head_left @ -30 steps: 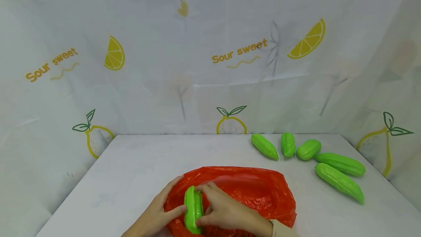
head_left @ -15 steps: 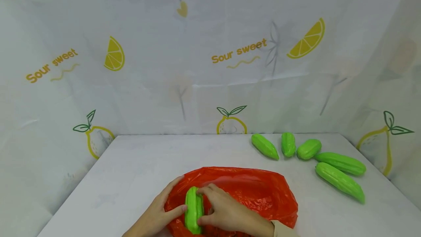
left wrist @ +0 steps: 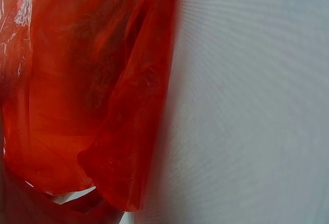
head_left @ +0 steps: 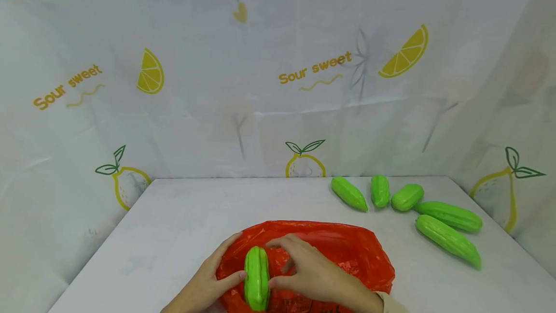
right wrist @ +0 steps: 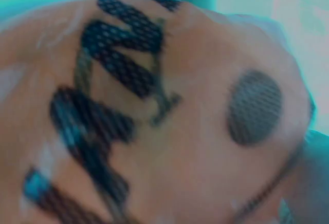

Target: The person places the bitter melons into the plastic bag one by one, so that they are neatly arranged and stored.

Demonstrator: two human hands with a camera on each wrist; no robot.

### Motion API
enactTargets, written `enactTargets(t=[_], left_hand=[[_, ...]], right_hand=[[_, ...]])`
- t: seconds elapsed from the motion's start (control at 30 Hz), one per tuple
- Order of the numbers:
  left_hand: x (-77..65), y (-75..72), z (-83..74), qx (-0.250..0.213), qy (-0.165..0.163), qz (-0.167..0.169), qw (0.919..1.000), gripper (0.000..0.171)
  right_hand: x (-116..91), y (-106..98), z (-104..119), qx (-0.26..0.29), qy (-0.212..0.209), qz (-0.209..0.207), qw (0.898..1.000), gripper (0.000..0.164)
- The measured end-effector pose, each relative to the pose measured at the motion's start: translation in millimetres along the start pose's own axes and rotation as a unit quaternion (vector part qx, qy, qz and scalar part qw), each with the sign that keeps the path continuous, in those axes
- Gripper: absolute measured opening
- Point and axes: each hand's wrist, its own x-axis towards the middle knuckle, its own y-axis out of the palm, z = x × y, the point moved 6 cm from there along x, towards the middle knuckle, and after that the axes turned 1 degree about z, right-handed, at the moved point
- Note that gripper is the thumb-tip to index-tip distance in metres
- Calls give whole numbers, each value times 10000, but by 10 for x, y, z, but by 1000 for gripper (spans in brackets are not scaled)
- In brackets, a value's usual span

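Note:
In the head view, a ridged light-green gourd (head_left: 257,279) lies lengthwise in the left part of a red plastic bag (head_left: 375,260), whose mouth is spread open. My left hand (head_left: 208,274) rests along the bag's left side with its fingers straight. Its thumb reaches over the rim, the tip right at the gourd. Just right of the gourd, over the bag, my right hand (head_left: 310,269) has its thumb and fingers spread apart and holds nothing. The left wrist view shows red plastic (left wrist: 77,95), and the right wrist view is filled by the bag's printed side (right wrist: 180,172).
Several more green gourds lie on the white table (head_left: 182,216) at the back right; one (head_left: 349,193) is set apart at the left of them, and the nearest (head_left: 449,241) points toward the front. A lemon-printed cloth (head_left: 243,86) hangs behind the table.
My right hand has let go of the gourd and moved a little right, its fingers opening. The gourd stays in the bag. My left hand holds almost still.

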Motion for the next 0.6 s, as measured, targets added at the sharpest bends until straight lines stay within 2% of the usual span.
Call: enactTargets(t=[0.2,0.6], left_hand=[[-10,-5,0,28,28,-23,10000,68],[-6,-14,-5,306,32,-164,9994,68]], right_hand=[[-93,-124,-14,-85,-120,-206,9997,52],[-255,-287,-49,-14,-310,-299,9991,47]])
